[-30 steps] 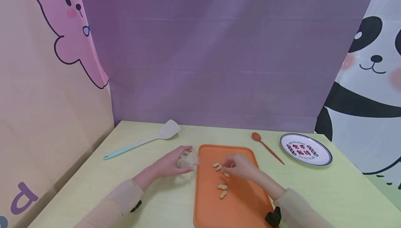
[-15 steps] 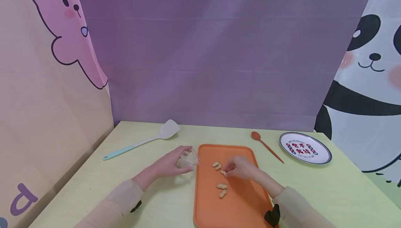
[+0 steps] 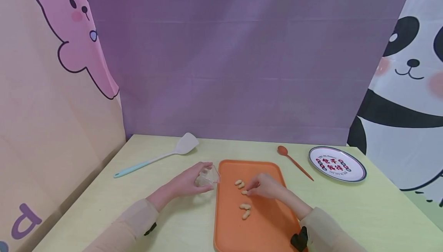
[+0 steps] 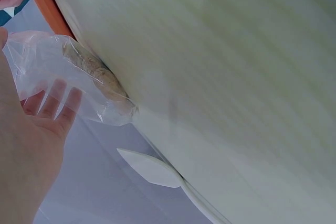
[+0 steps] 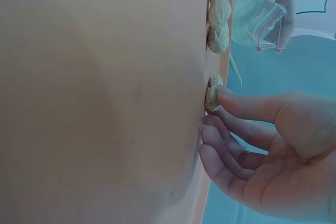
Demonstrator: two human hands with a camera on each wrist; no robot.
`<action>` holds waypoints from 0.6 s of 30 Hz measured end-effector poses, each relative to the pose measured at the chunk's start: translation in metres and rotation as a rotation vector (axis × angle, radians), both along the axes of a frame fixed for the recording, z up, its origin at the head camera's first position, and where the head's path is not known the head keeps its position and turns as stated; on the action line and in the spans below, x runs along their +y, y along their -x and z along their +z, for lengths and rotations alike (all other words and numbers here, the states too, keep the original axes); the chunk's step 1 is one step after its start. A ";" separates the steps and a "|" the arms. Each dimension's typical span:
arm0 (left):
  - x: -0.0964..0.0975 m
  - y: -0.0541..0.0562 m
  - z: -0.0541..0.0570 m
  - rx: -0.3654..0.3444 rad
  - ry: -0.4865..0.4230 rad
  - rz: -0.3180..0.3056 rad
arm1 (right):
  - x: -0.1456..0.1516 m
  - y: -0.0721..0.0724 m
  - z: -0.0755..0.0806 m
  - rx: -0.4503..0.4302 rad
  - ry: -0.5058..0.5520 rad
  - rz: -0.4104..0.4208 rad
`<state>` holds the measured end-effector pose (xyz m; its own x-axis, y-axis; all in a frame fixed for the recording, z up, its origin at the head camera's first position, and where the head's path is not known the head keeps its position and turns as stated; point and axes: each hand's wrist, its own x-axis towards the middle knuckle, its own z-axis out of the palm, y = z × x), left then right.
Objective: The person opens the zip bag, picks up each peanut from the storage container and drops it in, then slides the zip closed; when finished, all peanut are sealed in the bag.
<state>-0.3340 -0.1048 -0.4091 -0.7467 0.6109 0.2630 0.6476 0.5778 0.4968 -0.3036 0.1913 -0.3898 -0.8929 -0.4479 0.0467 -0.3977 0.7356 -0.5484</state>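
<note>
In the head view my left hand (image 3: 188,181) holds a clear plastic zip bag (image 3: 208,177) at the left edge of the orange tray (image 3: 263,232). The left wrist view shows peanuts (image 4: 105,80) inside the bag, low down, and fingers behind the film. Over the tray, my right hand (image 3: 267,186) pinches an unshelled peanut (image 3: 244,192) between thumb and index finger. In the right wrist view the thumb (image 5: 247,104) lies on that peanut, close to the tray surface, with the other fingers loosely bent. Two peanuts (image 3: 239,184) lie just behind it, two more (image 3: 245,206) nearer me.
A spatula (image 3: 187,143) with a pale blue handle lies at the back left of the table (image 3: 166,221). Behind the tray's right side are a reddish-brown wooden spoon (image 3: 294,162) and a white plate (image 3: 346,163) with red lettering. A purple cloth (image 3: 235,59) hangs at the back.
My right hand has lowered slightly over the tray, and its fingers have come onto the peanut, which has shifted left and turned. The left hand and bag have stayed in place.
</note>
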 end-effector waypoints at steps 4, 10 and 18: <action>0.000 0.000 0.000 0.004 0.000 0.004 | -0.001 -0.001 0.001 -0.021 0.002 -0.018; -0.001 0.000 0.000 0.005 0.005 0.007 | -0.001 -0.001 0.001 -0.010 0.002 -0.008; 0.001 -0.001 0.001 -0.010 0.011 0.015 | 0.001 0.000 0.001 -0.006 0.001 -0.008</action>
